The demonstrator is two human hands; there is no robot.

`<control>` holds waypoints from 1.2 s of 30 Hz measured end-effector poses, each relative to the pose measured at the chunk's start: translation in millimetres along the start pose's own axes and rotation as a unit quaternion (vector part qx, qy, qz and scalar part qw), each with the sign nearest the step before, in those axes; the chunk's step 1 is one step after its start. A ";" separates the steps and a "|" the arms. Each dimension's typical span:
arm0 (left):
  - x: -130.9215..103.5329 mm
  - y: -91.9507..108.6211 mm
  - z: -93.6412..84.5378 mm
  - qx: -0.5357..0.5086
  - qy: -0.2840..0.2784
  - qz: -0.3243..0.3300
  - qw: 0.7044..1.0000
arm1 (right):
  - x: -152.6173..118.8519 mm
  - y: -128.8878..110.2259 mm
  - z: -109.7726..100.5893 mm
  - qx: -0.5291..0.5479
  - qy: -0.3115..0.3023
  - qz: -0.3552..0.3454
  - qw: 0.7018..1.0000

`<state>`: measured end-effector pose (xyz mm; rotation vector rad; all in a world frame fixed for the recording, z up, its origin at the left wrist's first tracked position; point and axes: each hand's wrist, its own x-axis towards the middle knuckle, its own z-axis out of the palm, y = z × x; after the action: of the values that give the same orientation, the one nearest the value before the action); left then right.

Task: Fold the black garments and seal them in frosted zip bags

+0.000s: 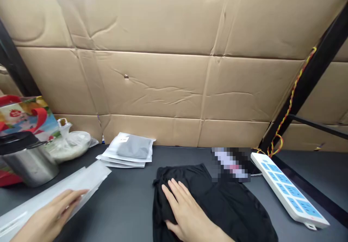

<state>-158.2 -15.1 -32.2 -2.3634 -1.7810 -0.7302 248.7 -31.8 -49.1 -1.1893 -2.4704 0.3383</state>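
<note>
A pair of black pants lies on the dark table, with the gathered waistband toward the far side. My right hand rests flat on the cloth near its left edge, fingers stretched out. At the lower left, my left hand pinches the near edge of a stack of clear plastic bags. Its thumb and fingers are closed on the plastic, and the stack lies at a slant toward the back. How many bags are in the grip is hidden.
Packed plastic pouches are stacked at the back. A steel flask, a knotted bag and a colourful carrier bag stand left. On the right lie a blurred-out phone-like object and a power strip. Cardboard forms the back wall.
</note>
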 end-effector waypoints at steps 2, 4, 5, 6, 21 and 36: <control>9.5 48.4 -2.4 -0.041 -0.001 0.049 0.998 | 3.4 -2.9 -1.0 0.036 0.025 0.022 0.999; 24.0 97.9 -2.9 -0.096 -0.027 0.082 0.992 | 6.3 -2.6 -8.8 0.120 0.081 0.049 0.988; 32.3 121.2 -2.2 -0.113 -0.039 0.083 0.989 | 6.9 0.0 -15.2 0.174 0.121 0.069 0.975; 40.9 142.9 -0.9 -0.128 -0.054 0.089 0.986 | 6.6 4.7 -22.9 0.227 0.167 0.102 0.954; 115.3 257.3 113.9 -0.250 -0.269 0.152 0.918 | -44.6 62.7 -99.1 0.677 0.393 0.310 0.540; 127.5 243.0 116.4 -0.314 -0.233 0.101 0.915 | -47.8 47.3 -43.2 0.042 0.003 -0.025 0.999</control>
<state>129.7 61.9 -30.2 -3.3307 -1.5577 -0.8623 327.7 -38.2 -38.7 -1.0916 -2.4505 0.4194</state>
